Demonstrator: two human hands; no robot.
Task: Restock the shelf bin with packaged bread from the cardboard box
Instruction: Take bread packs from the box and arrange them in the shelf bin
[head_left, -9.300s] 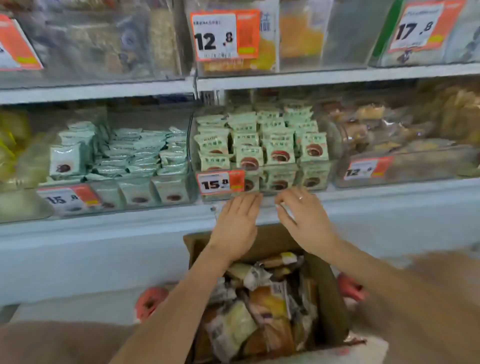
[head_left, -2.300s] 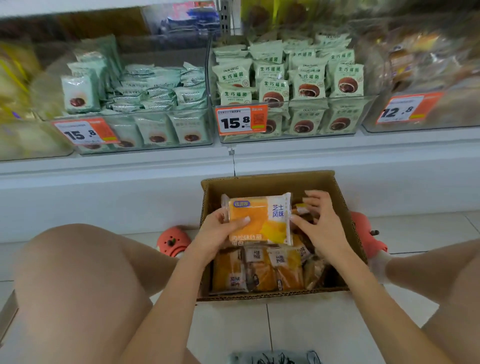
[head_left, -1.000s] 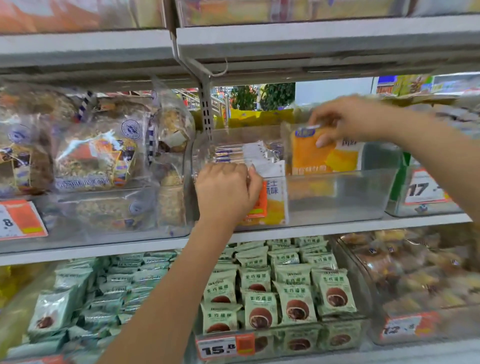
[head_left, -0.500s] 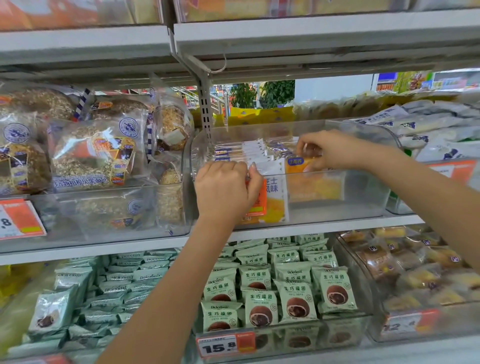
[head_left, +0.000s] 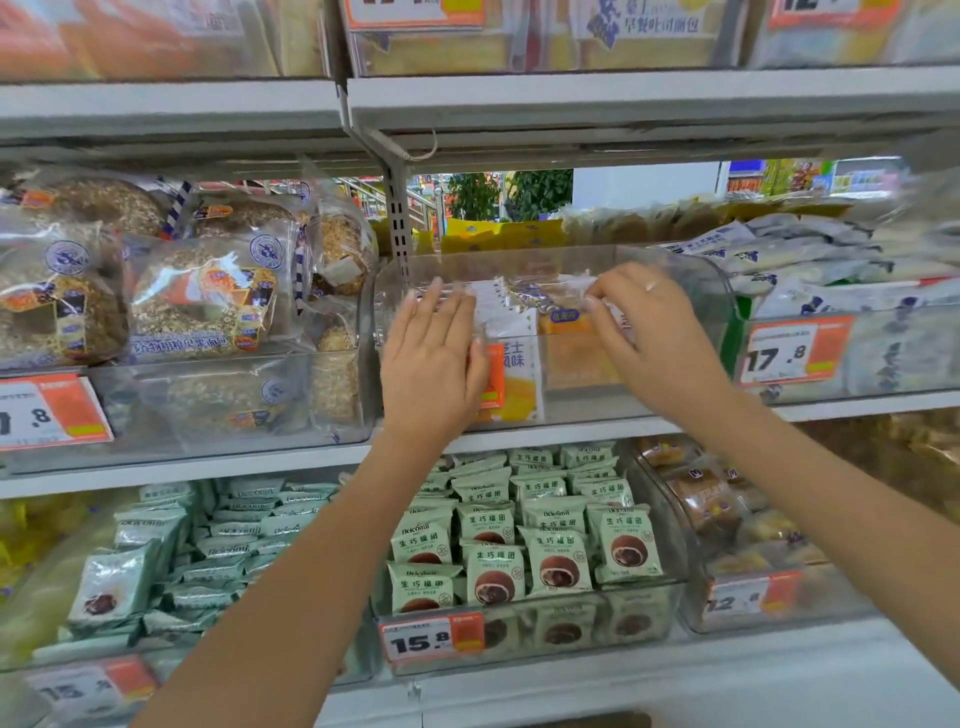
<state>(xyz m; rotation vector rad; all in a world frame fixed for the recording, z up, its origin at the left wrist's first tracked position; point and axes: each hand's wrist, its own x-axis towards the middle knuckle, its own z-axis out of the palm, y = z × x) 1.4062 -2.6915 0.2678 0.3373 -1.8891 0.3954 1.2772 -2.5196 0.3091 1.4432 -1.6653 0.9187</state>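
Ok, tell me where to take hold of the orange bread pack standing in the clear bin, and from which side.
Take the orange bread pack by its crimped top edge, coming down from above. It stands upright inside the clear bin, whose front wall covers its face, so only the top is free. The right hand already has its fingertips there; the left hand steadies the row beside it.

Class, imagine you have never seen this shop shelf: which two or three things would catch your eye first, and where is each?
First, the two hands at the centre: the left hand lies flat against the clear shelf bin, while the right hand pinches the top edge of an orange bread packet inside it. Next, the rows of green bun packets on the shelf below, then the orange 15.8 price tag at their front.
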